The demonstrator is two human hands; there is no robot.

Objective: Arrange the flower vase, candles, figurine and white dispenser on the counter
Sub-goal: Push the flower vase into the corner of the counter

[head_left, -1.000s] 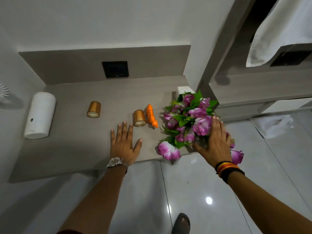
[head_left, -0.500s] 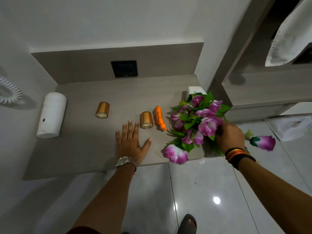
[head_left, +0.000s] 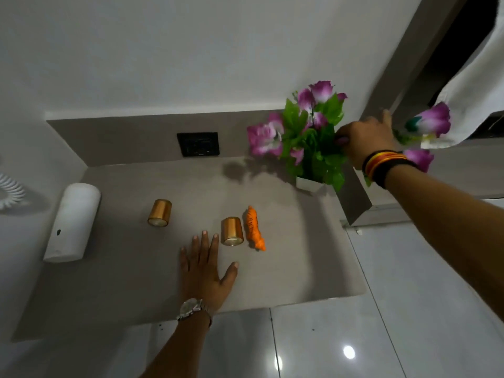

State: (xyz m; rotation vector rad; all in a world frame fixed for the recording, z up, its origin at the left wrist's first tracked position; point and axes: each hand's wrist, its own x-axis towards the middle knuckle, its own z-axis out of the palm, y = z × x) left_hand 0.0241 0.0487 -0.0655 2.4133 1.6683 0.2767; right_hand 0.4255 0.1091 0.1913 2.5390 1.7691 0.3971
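Step in hand: standing up the flower vase, a small white square pot (head_left: 309,184) packed with purple-and-white artificial roses and green leaves (head_left: 308,126), at the back right of the counter.
Right hand (head_left: 365,143): closed around the stems and foliage of the bouquet just above the pot, fingers buried in the leaves; it carries the bouquet's weight.
Left hand (head_left: 206,271): flat and spread on the grey stone-look counter (head_left: 122,268), holding nothing; fingertips just beside the nearer candle.
Vase position: roughly upright near the rear wall; whether the pot's base touches the counter cannot be told.
Other task things: two brass-coloured cylindrical candles lie on their sides, one mid-counter (head_left: 160,213), one nearer the front (head_left: 232,231). The orange striped tiger figurine (head_left: 254,231) lies just beside the nearer candle. The white rounded dispenser (head_left: 71,221) lies on its side at the far left, well apart from the rest.
Doing it well: lower the pot straight down until its base sits flat, and release only once it stands without leaning; the blooms make it top-heavy, I judge.
Watch for: a loose rose (head_left: 433,120) trailing to the right of the wrist, which could snag the hanging white towel (head_left: 474,77).
Still to do: righting the candles, figurine and dispenser.
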